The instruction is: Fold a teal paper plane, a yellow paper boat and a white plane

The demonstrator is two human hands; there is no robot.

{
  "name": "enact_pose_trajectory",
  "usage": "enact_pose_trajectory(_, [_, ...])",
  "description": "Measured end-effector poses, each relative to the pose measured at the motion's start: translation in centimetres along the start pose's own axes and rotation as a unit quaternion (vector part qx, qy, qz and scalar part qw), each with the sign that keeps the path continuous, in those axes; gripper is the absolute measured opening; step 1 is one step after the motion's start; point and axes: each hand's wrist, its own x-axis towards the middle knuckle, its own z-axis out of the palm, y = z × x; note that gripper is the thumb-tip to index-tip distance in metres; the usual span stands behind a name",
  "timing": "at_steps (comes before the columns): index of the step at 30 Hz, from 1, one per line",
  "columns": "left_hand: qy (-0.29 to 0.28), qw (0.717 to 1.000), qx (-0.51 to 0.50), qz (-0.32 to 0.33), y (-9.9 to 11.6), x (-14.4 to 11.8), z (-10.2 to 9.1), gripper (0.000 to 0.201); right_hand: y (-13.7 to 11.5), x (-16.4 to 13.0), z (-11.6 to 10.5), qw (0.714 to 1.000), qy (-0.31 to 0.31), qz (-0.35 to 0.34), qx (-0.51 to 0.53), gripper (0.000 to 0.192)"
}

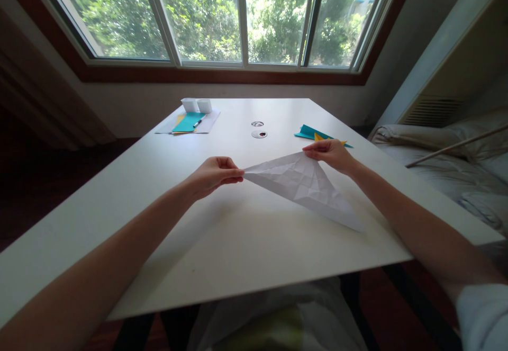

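A white sheet of paper (297, 184), creased all over and folded into a triangle, is stretched between my two hands above the table. My left hand (216, 176) pinches its narrow left corner between thumb and fingers. At the upper right, my right hand (329, 154) grips the paper's top corner, fingertips closed on it. The third corner droops toward the lower right, near the tabletop. Just behind my right hand lie a teal folded paper (311, 132) and a yellow folded paper (318, 137), the yellow one partly hidden by the hand.
On the white table (190, 255), two white cups (189, 105) stand at the back left beside teal paper (189, 122) bearing a dark pen (198, 122). Two small round discs (259, 134) lie mid-table. A cushioned seat (428, 150) adjoins the right side; a window spans the wall beyond.
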Motion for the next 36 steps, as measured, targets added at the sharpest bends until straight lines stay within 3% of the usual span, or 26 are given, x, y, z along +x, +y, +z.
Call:
enact_pose_trajectory(13, [-0.011, 0.994, 0.098, 0.044, 0.4, -0.4, -0.2, 0.029, 0.2, 0.2, -0.3, 1.000, -0.011, -0.014, -0.018, 0.033])
enact_pose_trajectory(21, [0.002, 0.993, 0.113, 0.036, 0.4, -0.5, 0.0, 0.031, 0.2, 0.2, -0.4, 0.999, -0.016, -0.008, -0.030, 0.034])
enact_pose_trajectory(28, [0.027, 0.990, 0.141, 0.009, 0.0, -0.1, 0.3, 0.028, 0.9, 0.1, 0.4, 0.994, -0.058, 0.000, -0.096, 0.029])
enact_pose_trajectory(31, [0.047, 0.970, 0.237, 0.021, -0.7, 0.3, 0.0, 0.021, 1.5, -0.1, 1.4, 0.986, -0.075, -0.013, -0.149, 0.025])
enact_pose_trajectory(36, [0.067, 0.904, 0.415, 0.071, -1.2, 0.6, -0.3, 0.015, 1.7, -0.4, 2.9, 0.964, -0.091, -0.060, -0.242, 0.020])
